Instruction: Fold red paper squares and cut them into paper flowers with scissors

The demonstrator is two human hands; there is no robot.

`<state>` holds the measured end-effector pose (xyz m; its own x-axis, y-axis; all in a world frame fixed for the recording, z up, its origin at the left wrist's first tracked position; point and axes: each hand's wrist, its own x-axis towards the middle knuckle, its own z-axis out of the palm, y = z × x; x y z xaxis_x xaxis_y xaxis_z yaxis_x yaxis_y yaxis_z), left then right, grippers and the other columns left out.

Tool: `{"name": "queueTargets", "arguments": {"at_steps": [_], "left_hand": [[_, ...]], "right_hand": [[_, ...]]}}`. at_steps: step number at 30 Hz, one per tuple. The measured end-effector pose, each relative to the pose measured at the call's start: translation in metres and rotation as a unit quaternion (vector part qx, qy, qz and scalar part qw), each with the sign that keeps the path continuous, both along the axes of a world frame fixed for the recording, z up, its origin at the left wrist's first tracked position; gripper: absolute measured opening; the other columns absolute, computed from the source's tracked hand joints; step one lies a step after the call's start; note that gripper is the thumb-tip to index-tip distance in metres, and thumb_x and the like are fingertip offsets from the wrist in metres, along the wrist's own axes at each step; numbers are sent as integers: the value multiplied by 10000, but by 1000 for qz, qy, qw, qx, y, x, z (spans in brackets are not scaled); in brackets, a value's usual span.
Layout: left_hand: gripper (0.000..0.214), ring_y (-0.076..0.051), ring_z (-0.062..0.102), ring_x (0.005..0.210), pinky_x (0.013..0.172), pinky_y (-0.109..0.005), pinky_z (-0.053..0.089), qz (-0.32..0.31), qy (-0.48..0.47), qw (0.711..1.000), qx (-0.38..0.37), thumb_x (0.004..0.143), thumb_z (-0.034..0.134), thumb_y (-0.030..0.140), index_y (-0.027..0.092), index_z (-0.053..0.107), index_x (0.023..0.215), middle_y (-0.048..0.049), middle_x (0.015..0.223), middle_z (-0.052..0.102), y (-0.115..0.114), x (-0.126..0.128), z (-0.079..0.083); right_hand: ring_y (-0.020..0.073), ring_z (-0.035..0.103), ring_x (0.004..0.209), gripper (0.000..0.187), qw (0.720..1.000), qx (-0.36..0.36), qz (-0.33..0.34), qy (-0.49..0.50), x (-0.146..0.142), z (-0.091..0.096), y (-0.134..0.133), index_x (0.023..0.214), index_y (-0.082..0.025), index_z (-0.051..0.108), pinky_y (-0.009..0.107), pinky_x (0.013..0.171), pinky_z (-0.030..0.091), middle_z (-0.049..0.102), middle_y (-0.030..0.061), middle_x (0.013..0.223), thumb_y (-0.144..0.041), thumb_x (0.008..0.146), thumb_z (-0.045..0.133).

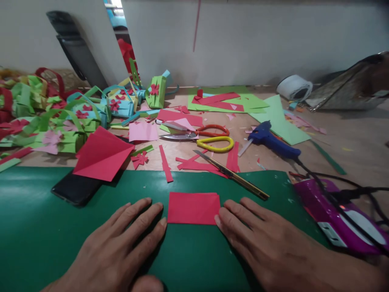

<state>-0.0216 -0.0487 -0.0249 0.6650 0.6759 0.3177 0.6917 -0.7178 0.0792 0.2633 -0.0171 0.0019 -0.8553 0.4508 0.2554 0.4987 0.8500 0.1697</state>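
Flanking a folded red paper rectangle (pixel 193 208), long axis crosswise, with left hand (pixel 114 243) just beside and right hand (pixel 264 238) touching, flat and ungripping.

We see a craft corner, whether in a home or workshop we cannot tell: the table (pixel 358 136) carries scraps (pixel 166 163), scissors (pixel 195 136), a cutter (pixel 234 176), a glue gun (pixel 275 142) and clustered paper baskets (pixel 155 99) (several bear flowers (pixel 114 105)).

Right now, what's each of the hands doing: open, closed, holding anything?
Left hand: open, palm down, holding nothing, beside the folded red paper rectangle.
Right hand: open, palm down, touching that rectangle's right edge, not gripping it.
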Motion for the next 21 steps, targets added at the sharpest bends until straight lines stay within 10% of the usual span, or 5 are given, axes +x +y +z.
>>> {"name": "queueTargets", "arguments": {"at_steps": [9,21], "left_hand": [[734,-281,442,1272,1034,-365,373,-122,85,989,-27,839,380,642,50,540,1242,-163,1346,523,26,46,32],[335,-237,600,1108,918,-354,504,-98,-4,995,30,908,473,314,113,618,1134,-121,1175,664,38,51,10]], "right_hand": [[280,662,727,269,999,31,-5,-20,-10,0,-7,812,-97,722,418,736,478,739,142,782,-38,732,472],[272,633,498,285,989,105,-36,-96,-29,2,-17,785,-39,711,336,369,436,719,209,669,21,697,447]]}}
